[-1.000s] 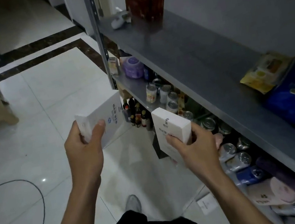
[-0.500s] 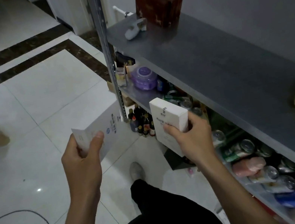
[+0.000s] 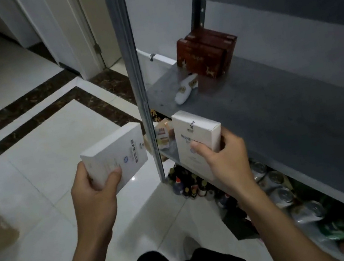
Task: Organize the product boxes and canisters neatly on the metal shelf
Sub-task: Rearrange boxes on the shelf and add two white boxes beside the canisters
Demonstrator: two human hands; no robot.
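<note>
Head view: two white boxes with blue print, one per hand. At centre frame the left hand (image 3: 95,190) grips the left white box (image 3: 115,154), tilted over the floor, thumb across its face. The right hand (image 3: 223,155) clasps the right white box (image 3: 194,133) upright at the front edge of the grey metal shelf (image 3: 278,111). At least two red-brown boxes (image 3: 206,55) stand upper centre on it.

White box (image 3: 115,161) tilted, centre-left; second white box (image 3: 196,142) upright, centre, before the grey shelf (image 3: 277,107) edge. Brown boxes (image 3: 206,55) stand on it, above centre.
</note>
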